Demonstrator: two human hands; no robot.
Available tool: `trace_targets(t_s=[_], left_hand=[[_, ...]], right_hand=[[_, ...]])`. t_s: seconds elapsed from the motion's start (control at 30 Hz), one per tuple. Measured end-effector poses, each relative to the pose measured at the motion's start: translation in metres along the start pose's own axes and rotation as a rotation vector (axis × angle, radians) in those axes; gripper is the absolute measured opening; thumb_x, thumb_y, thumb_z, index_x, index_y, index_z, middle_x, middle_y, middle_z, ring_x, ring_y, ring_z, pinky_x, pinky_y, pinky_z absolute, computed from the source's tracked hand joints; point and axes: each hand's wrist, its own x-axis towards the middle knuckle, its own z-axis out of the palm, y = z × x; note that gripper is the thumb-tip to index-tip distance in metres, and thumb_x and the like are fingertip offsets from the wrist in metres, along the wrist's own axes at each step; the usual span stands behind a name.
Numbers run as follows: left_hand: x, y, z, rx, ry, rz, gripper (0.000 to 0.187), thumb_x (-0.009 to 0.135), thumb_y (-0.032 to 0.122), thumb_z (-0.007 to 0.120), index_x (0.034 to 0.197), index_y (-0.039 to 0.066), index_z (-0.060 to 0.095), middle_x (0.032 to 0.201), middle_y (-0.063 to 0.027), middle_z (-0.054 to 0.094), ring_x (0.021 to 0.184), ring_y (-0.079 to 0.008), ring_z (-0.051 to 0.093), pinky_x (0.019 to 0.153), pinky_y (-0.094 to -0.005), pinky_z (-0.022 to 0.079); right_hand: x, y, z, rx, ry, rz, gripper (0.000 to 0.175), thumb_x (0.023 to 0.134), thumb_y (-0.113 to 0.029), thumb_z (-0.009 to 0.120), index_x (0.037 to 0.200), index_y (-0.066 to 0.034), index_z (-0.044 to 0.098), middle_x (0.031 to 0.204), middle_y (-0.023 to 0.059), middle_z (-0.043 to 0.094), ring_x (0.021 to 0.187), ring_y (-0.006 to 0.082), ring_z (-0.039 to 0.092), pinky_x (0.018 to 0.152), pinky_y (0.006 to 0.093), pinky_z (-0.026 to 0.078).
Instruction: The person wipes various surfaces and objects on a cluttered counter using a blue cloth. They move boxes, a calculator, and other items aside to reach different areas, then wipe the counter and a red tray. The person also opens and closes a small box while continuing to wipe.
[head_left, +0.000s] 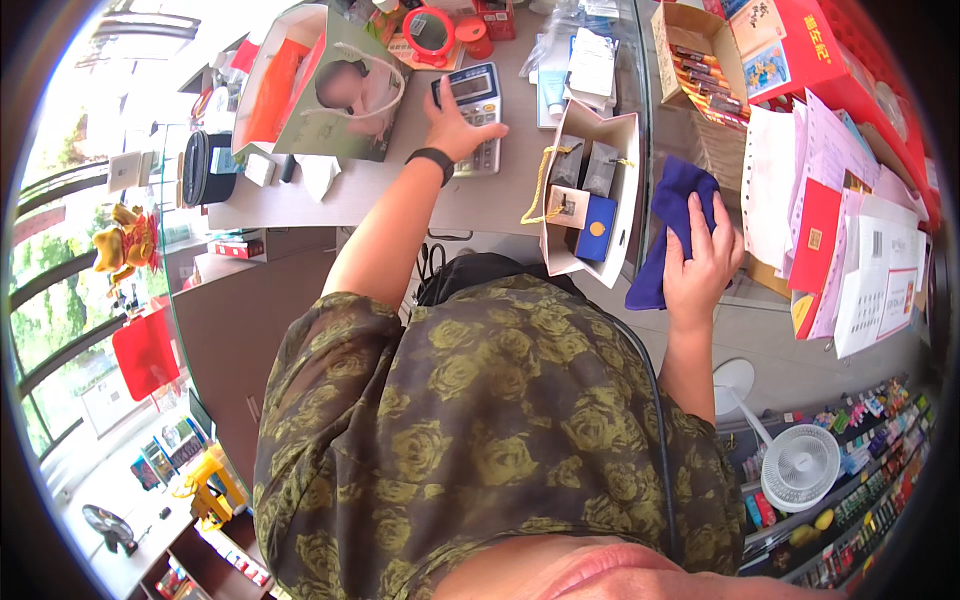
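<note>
My left hand (459, 126), with a dark band at the wrist, is spread over a desktop calculator (484, 155). Its fingers are apart; whether they touch the keys cannot be told. On the right, my right hand (701, 251) presses a crumpled purple cloth (679, 187) against the glass counter top. Between my hands stands a white paper gift bag (626, 161) with yellow rope handles, its top open. Inside it are small dark boxes (600, 169) and a blue box (598, 229) with a gold round mark.
A green paper bag (375, 75) stands beyond my left arm. A red round mirror (428, 36) is at the back. Papers and envelopes (814, 232) are stacked at right, below an open carton of packets (701, 67). A white fan (799, 466) stands behind at right.
</note>
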Motion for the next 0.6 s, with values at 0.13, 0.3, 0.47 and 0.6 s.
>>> trace_targets(t_s=[0.13,0.3,0.47,0.6], left_hand=[[-0.017,-0.022,-0.018,-0.257,-0.035,-0.015,0.144,0.054,0.051,0.089,0.156,0.002,0.001,0.155,-0.0327,0.008,0.147,-0.0439,0.011,0.120,-0.0469,0.017],[-0.051,-0.057,-0.049,-0.363,-0.079,0.087,0.133,0.060,0.040,0.088,0.156,0.000,0.005,0.154,-0.0292,0.014,0.146,-0.0407,0.014,0.120,-0.0466,0.019],[-0.081,-0.100,-0.079,-0.554,-0.114,0.114,0.131,0.060,0.035,0.088,0.156,-0.001,0.007,0.155,-0.0276,0.013,0.145,-0.0382,0.016,0.120,-0.0461,0.021],[-0.102,-0.121,-0.095,-0.516,-0.142,0.221,0.133,0.059,0.043,0.087,0.155,-0.004,0.007,0.155,-0.0292,0.014,0.146,-0.0403,0.015,0.120,-0.0479,0.020]], right_hand=[[-0.008,0.000,-0.001,0.102,0.082,0.024,0.043,0.077,-0.009,0.076,0.120,-0.0084,0.069,0.117,0.0133,0.060,0.111,0.0350,0.055,0.098,0.0440,0.044],[-0.023,-0.021,-0.020,0.450,0.178,0.227,0.020,0.091,-0.008,0.068,0.107,0.0029,0.068,0.097,0.0079,0.063,0.089,0.0191,0.061,0.082,0.0306,0.049],[0.002,-0.087,-0.049,1.085,0.252,0.495,0.020,0.100,-0.014,0.060,0.110,0.0032,0.064,0.092,0.0008,0.062,0.081,0.0054,0.053,0.074,0.0215,0.044],[0.057,-0.151,-0.033,0.926,0.093,0.219,0.022,0.097,-0.012,0.064,0.111,0.0049,0.064,0.099,0.0034,0.064,0.090,0.0104,0.058,0.081,0.0254,0.046]])
